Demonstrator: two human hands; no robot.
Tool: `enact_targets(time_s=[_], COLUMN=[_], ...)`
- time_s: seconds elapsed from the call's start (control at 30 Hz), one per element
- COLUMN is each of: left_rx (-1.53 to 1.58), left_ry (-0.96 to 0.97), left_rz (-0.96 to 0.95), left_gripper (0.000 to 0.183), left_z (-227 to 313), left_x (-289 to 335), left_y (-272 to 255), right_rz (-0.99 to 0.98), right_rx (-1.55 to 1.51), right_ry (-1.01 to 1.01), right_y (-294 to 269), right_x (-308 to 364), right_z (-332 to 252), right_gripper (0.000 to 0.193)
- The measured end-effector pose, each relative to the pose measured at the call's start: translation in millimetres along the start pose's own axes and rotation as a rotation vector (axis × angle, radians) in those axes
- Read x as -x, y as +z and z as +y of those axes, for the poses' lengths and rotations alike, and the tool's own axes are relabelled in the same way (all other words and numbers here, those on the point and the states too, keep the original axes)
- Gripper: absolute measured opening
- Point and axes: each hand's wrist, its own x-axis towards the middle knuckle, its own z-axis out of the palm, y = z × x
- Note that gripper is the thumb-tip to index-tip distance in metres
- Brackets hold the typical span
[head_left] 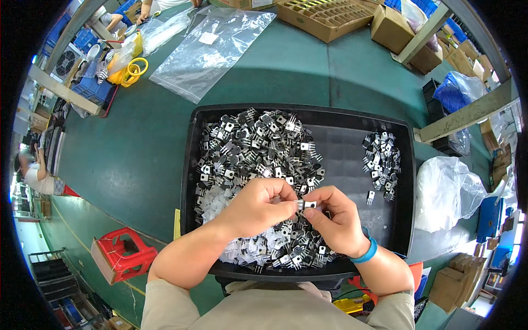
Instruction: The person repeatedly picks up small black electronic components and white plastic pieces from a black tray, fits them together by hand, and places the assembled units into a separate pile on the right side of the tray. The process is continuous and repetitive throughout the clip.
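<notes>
Over a black tray (357, 116), a three-legged transistor (311, 204) with a silvery plate is held between my two hands. My left hand (258, 206) is closed in a pinch at its left end, where a pale strip shows by the fingertips; I cannot tell whether that is legs or a white piece. My right hand (334, 217), with a blue wristband (365, 251), pinches the other end. Under and beyond my hands lies a large heap of loose transistors (247, 143). Small white pieces (214, 203) are piled by my left forearm. A smaller transistor group (380, 159) lies at the tray's right.
A green table holds the tray. Beyond are a clear plastic bag (212, 49), a divided cardboard box (327, 16) and yellow tape rolls (132, 71). White plastic bags (448, 192) lie right of the tray. A red stool (124, 256) stands lower left. Other people are at far left.
</notes>
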Motion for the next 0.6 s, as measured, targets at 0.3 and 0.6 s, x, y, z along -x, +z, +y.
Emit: enact_targets(time_s=[0.3, 0.6], left_rx=[0.101, 0.341], left_ry=[-0.042, 0.008], left_rz=[-0.012, -0.018], left_gripper=[0.010, 0.016], left_z=[4, 0], left_x=[-3, -6], left_y=[6, -1], right_rz=[-0.085, 0.024], right_rx=[-0.533, 0.225], right_ry=[0.456, 0.101], right_y=[-9, -34], right_x=[-9, -25], right_z=[3, 2], right_gripper=[0.013, 0.009])
